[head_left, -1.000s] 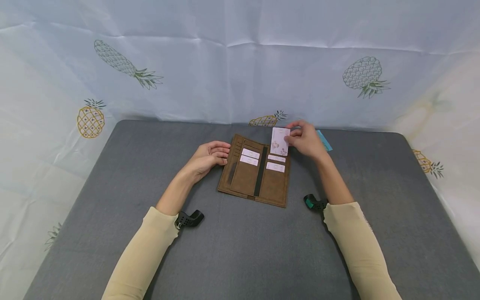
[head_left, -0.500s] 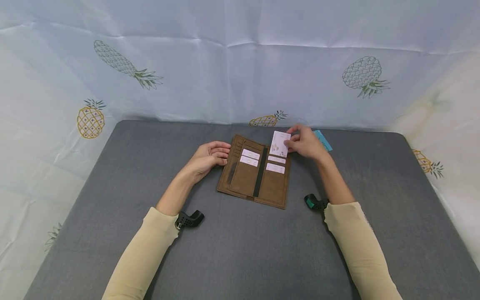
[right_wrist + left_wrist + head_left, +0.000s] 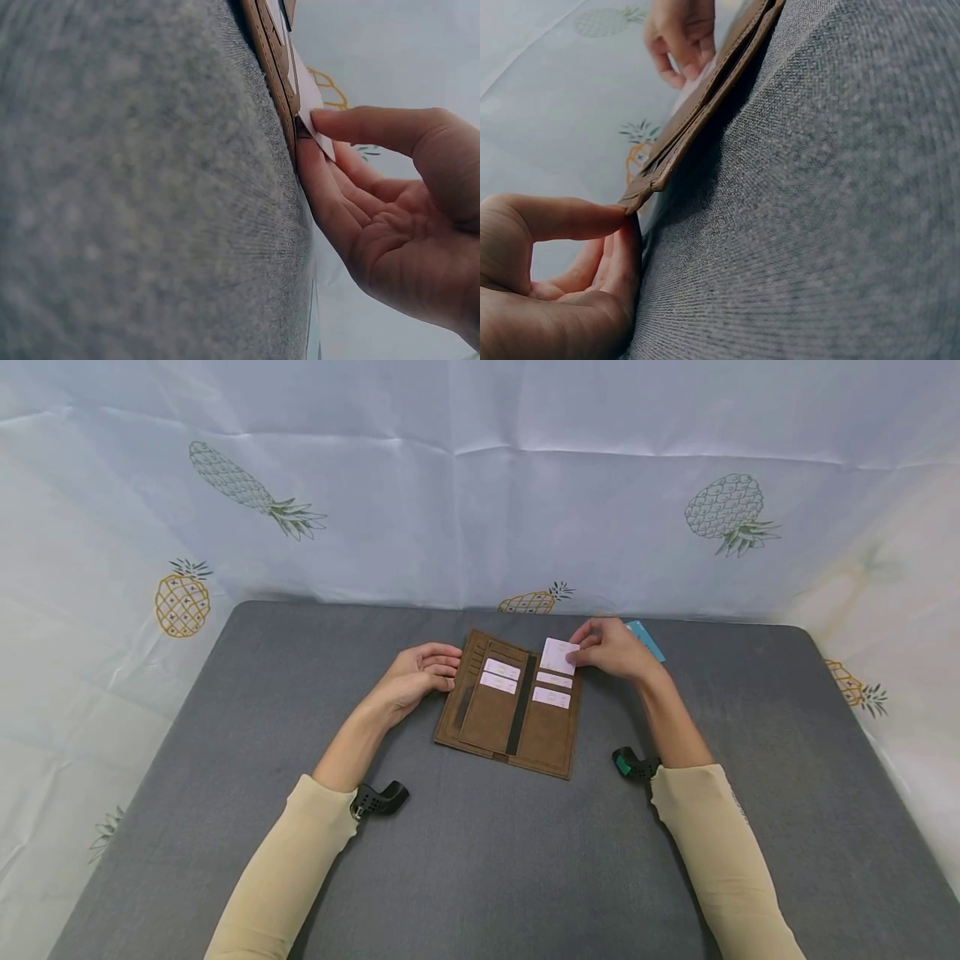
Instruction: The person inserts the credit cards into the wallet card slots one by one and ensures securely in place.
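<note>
A brown wallet (image 3: pixel 491 718) lies spread out on the grey table, with a dark strap down its middle. Two pale pink cards show in the slots of its left panel, and two more in the right one. My right hand (image 3: pixel 611 647) pinches another pale pink card (image 3: pixel 557 656) between thumb and fingers at the top of the right panel; its lower part is hidden in the slot. In the left wrist view my left hand (image 3: pixel 562 277) pinches the wallet's corner (image 3: pixel 635 201) between thumb and fingertips.
A blue card (image 3: pixel 647 641) lies on the table behind my right hand. The grey table (image 3: pixel 480 860) ends at a pale curtain (image 3: pixel 450 527) printed with pineapples. Each wrist wears a black camera mount (image 3: pixel 381 797).
The pink card in my right hand has moved down into the top slot of the right panel, so less of it shows. My left hand stays at the wallet's left edge.
</note>
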A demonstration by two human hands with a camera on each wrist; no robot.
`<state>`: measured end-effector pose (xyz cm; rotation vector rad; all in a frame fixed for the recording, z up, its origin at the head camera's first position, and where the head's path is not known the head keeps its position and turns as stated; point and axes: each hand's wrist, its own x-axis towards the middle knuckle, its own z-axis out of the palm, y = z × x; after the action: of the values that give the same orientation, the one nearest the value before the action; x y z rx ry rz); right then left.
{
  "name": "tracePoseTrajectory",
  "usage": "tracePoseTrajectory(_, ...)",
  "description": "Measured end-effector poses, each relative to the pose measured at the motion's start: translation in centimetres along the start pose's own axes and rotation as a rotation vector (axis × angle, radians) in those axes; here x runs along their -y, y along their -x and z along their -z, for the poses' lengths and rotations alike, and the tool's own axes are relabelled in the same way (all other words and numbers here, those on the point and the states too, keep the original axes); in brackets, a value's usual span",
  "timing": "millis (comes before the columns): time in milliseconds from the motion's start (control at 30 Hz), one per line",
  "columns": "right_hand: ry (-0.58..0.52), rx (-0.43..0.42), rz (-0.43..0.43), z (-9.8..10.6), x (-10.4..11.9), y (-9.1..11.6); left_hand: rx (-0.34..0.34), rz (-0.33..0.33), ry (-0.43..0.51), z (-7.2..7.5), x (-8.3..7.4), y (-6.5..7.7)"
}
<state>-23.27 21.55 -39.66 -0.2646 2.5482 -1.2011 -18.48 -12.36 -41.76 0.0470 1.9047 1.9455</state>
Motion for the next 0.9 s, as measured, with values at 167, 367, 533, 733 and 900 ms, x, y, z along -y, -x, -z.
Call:
tracePoseTrajectory(167,0.046,0.025,0.003,-0.1,0.0,0.0,0.002,0.001,-0.003,0.0,-0.1,0.0)
tracePoseTrajectory(367,0.034,0.069,0.025,-0.1,0.7,0.5,0.000,0.004,-0.002,0.0,-0.1,0.0)
tracePoseTrajectory(533,0.022,0.130,0.034,0.2,2.8,1.7,-0.002,0.005,0.002,0.0,0.0,0.0)
tracePoseTrajectory(733,0.053,0.147,0.058,0.3,2.7,1.8,0.003,0.000,0.005,-0.1,0.0,0.0)
tracePoseTrajectory(900,0.054,0.122,0.060,0.4,0.8,0.7,0.006,-0.002,0.009,0.0,0.0,0.0)
